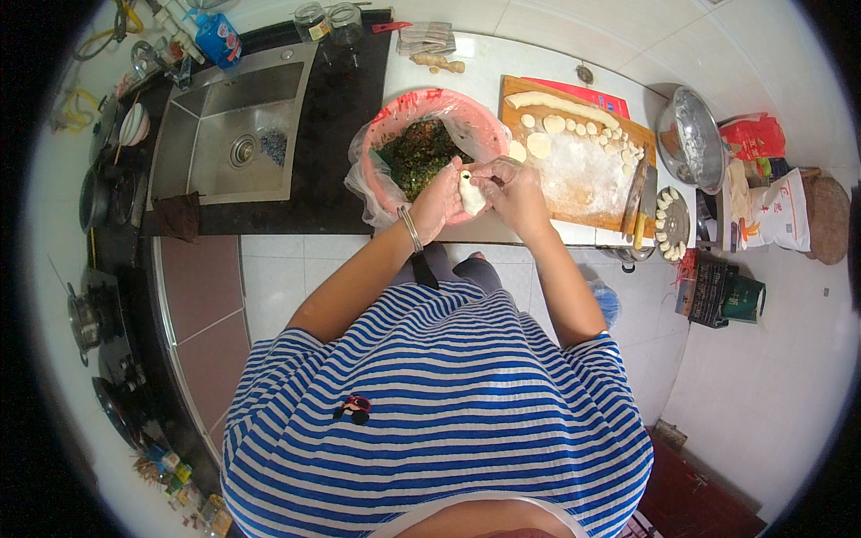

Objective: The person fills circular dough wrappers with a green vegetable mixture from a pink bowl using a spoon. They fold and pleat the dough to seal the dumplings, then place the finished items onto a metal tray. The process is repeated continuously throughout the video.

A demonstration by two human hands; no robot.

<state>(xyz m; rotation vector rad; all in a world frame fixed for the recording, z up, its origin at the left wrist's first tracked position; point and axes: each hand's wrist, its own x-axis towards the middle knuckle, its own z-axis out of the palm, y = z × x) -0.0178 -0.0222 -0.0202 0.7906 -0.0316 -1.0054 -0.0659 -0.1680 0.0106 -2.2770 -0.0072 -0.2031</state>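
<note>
A partly folded dumpling [472, 197] is held between both hands over the near right rim of a pink basin [440, 99]. Dark green filling shows through a gap at the dumpling's upper end. My left hand [437, 202] cups it from the left, and the fingers of my right hand [514, 191] pinch its edge. The basin is lined with clear plastic and holds chopped green filling [418, 156]. To the right lies a wooden board [565, 191] dusted with flour, bearing a dough roll [562, 109], flattened wrappers [539, 145] and several small dough pieces [607, 132].
A cleaver [646, 195] and a rolling pin [633, 195] lie on the board's right end. Beyond them are a metal bowl [699, 134] and a round tray [675, 218] of finished dumplings. Ginger [437, 64] lies behind the basin. At left is a steel sink [208, 148].
</note>
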